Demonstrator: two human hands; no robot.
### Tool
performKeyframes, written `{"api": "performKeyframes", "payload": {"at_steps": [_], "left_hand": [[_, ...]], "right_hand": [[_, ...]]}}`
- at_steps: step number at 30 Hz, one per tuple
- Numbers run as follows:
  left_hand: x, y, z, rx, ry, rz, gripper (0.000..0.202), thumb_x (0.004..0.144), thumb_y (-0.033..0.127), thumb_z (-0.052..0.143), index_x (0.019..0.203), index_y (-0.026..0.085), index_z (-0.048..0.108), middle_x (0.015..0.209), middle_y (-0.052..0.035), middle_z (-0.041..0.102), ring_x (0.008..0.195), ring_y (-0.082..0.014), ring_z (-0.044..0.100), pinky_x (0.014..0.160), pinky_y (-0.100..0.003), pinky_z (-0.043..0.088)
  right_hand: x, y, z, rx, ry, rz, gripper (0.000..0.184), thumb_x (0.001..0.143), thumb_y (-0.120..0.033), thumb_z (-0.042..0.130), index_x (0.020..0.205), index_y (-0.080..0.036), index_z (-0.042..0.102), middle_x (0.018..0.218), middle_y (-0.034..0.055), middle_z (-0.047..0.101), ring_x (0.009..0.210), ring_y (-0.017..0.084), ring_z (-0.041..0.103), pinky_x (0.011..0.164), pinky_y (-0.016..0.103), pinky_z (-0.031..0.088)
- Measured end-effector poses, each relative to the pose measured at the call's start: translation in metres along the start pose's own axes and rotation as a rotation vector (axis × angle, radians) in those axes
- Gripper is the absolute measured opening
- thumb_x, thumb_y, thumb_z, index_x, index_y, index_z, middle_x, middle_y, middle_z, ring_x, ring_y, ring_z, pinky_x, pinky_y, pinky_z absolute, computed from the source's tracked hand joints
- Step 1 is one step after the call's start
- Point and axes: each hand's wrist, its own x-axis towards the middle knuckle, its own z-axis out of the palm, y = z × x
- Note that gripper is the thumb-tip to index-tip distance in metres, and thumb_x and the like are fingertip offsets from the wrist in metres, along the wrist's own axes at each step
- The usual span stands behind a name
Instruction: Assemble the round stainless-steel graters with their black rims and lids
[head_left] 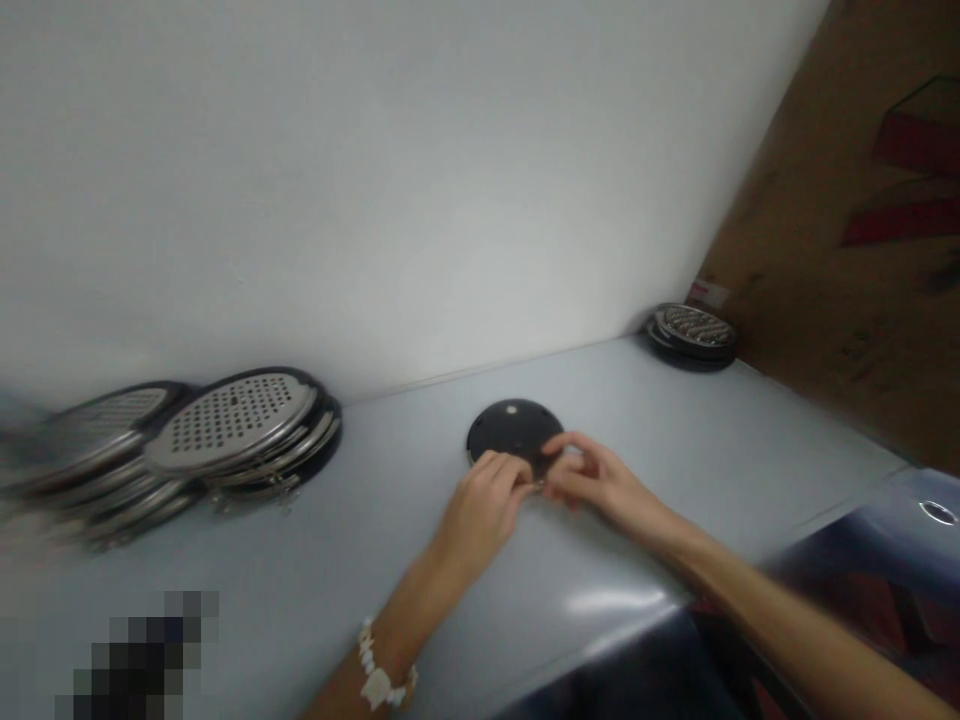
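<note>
A round black disc (510, 430) with a pale spot and small holes lies flat on the grey table. My left hand (487, 500) is at its near edge, fingers curled in a pinch. Close by on the right, my right hand (589, 475) is closed too, its thumb and fingers bent over the disc's near right edge. The fingertips of both hands nearly meet around something small and light that I cannot make out. A bracelet of pale beads circles my left wrist.
Stacked round perforated metal plates (232, 425) with black rims stand at the left, beside another such stack (97, 450). A smaller stack of discs (691, 335) sits at the far right by the white wall (450, 200). Brown cardboard (847, 330) rises beyond the table's right end.
</note>
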Motion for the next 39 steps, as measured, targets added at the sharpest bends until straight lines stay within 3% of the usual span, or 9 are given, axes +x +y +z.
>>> {"api": "performKeyframes", "payload": {"at_steps": [3,6,13,19,25,29,33,36,39], "left_hand": [[0.000,0.001,0.000,-0.032,0.017,-0.047,0.013,0.092,0.007,0.060,0.087,0.019,0.059,0.086,-0.0023,0.067,0.085,-0.0196,0.059,0.072,-0.030,0.047],[0.000,0.002,0.001,-0.029,0.010,-0.043,0.013,0.092,0.007,0.061,0.086,0.019,0.059,0.086,-0.0021,0.066,0.085,-0.0198,0.059,0.074,-0.031,0.047],[-0.001,0.001,0.002,0.050,-0.079,0.026,0.013,0.096,0.008,0.054,0.096,0.018,0.063,0.097,-0.0049,0.067,0.095,-0.0221,0.057,0.082,-0.034,0.049],[-0.002,0.000,0.004,0.075,-0.079,0.005,0.025,0.097,0.009,0.050,0.116,0.020,0.064,0.102,-0.0066,0.063,0.099,-0.0235,0.055,0.086,-0.037,0.051],[-0.002,0.003,0.005,0.013,-0.084,-0.068,0.017,0.097,0.010,0.050,0.099,0.018,0.065,0.099,-0.0073,0.061,0.098,-0.0242,0.054,0.086,-0.038,0.050],[-0.002,0.003,0.006,0.024,-0.102,-0.036,0.015,0.098,0.010,0.049,0.096,0.018,0.061,0.098,-0.0066,0.061,0.097,-0.0242,0.053,0.084,-0.038,0.049],[-0.003,0.002,0.007,0.072,-0.125,-0.017,0.015,0.098,0.010,0.048,0.097,0.018,0.060,0.098,-0.0073,0.059,0.096,-0.0248,0.052,0.082,-0.038,0.049],[-0.003,0.001,0.007,0.095,-0.129,-0.022,0.014,0.097,0.009,0.048,0.098,0.018,0.059,0.099,-0.0074,0.059,0.096,-0.0251,0.052,0.082,-0.038,0.049],[-0.002,0.001,0.006,0.104,-0.110,-0.031,0.015,0.097,0.007,0.047,0.096,0.018,0.058,0.099,-0.0068,0.059,0.095,-0.0246,0.052,0.082,-0.038,0.048]], "right_hand": [[-0.006,0.002,0.002,0.034,0.008,-0.052,0.044,0.079,-0.039,0.078,0.111,-0.021,0.054,0.085,0.0000,0.074,0.079,0.016,0.068,0.074,0.029,0.050],[-0.009,0.008,0.003,0.071,0.026,0.005,0.049,0.075,-0.037,0.082,0.111,-0.022,0.052,0.084,0.0008,0.077,0.084,0.018,0.071,0.086,0.035,0.051],[-0.001,0.014,-0.002,0.076,0.063,0.135,0.054,0.071,-0.038,0.081,0.110,-0.019,0.048,0.069,-0.0013,0.072,0.056,0.013,0.061,0.057,0.027,0.046],[-0.004,0.009,-0.001,0.012,0.055,-0.006,0.045,0.078,-0.045,0.077,0.109,-0.020,0.054,0.078,0.0000,0.073,0.065,0.014,0.063,0.059,0.026,0.043],[-0.006,0.005,-0.003,-0.070,0.013,-0.027,0.046,0.082,-0.042,0.074,0.116,-0.022,0.052,0.082,0.0005,0.075,0.080,0.018,0.068,0.077,0.032,0.048],[0.002,0.009,-0.002,-0.106,-0.020,0.057,0.048,0.076,-0.035,0.074,0.114,-0.020,0.050,0.073,0.0000,0.075,0.074,0.018,0.069,0.075,0.032,0.049],[0.011,0.010,0.001,-0.181,0.010,0.138,0.047,0.074,-0.037,0.071,0.112,-0.019,0.049,0.061,-0.0031,0.070,0.057,0.016,0.062,0.062,0.030,0.048],[0.012,0.009,0.000,-0.199,0.025,0.083,0.044,0.078,-0.040,0.070,0.111,-0.019,0.051,0.062,-0.0042,0.066,0.057,0.015,0.059,0.060,0.028,0.046],[0.006,0.009,-0.005,-0.151,-0.028,-0.036,0.040,0.079,-0.035,0.073,0.111,-0.019,0.055,0.077,-0.0022,0.067,0.071,0.014,0.062,0.069,0.028,0.048]]}}
